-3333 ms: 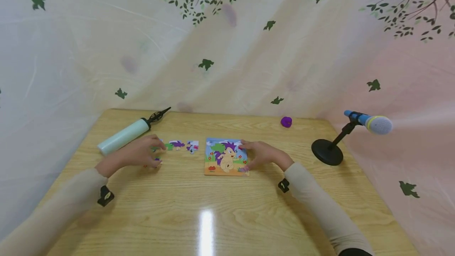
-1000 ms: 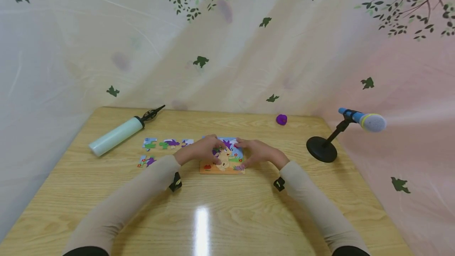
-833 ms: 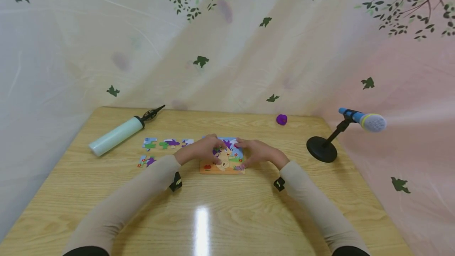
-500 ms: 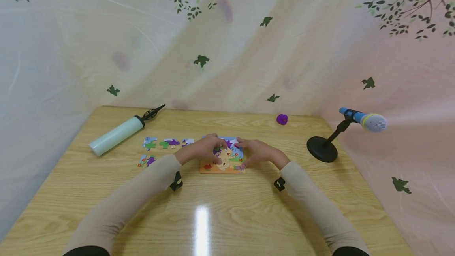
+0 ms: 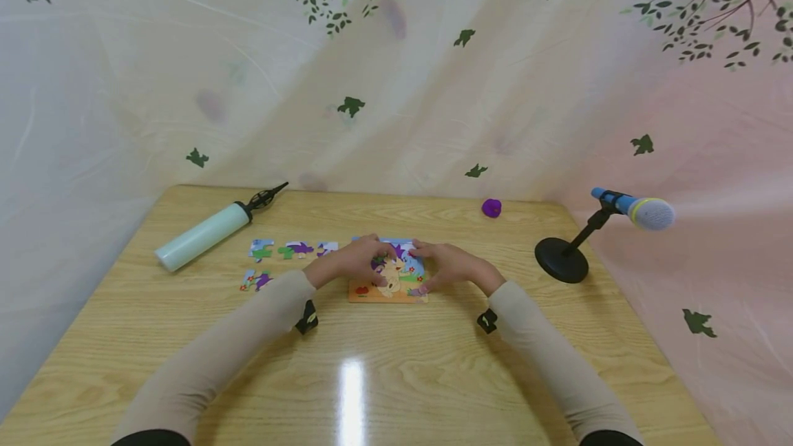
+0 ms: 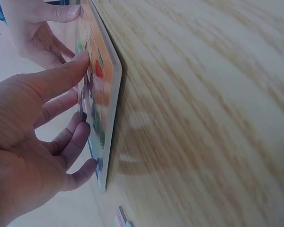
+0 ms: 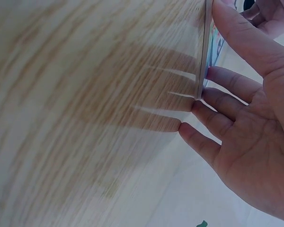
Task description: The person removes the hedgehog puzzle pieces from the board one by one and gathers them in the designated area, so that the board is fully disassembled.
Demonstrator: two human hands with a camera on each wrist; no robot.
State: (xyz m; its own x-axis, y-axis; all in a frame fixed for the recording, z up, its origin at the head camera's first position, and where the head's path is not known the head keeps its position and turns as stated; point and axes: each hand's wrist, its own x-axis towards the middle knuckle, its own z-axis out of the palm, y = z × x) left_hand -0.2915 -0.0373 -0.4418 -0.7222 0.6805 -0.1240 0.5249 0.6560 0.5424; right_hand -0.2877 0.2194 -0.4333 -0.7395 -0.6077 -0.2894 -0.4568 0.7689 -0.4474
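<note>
A square puzzle board (image 5: 365,296) with a purple-haired hedgehog picture lies flat mid-table. My left hand (image 5: 359,258) reaches over its left half, thumb and fingertips bent toward the picture. In the left wrist view these fingers pinch a small puzzle piece (image 6: 82,101), its dark edge showing at a fingertip; most of it is hidden. My right hand (image 5: 455,263) rests at the board's right side, thumb on the near corner and fairly straight fingers (image 7: 227,101) along the far edge and tabletop. Left of the board lie several loose puzzle pieces (image 5: 261,250), partly beyond my left forearm.
A pale green hand pump (image 5: 204,236) with a black nozzle lies at the back left. A purple lump (image 5: 491,208) sits near the table's back edge. On the right stands a blue microphone (image 5: 632,210) on a round black base (image 5: 561,260). A leaf-printed cloth (image 5: 396,115) hangs behind.
Since the earliest frame my left hand has moved right, from the loose pieces to over the board. My right hand has stayed at the board's side. Over the last second both hands look still.
</note>
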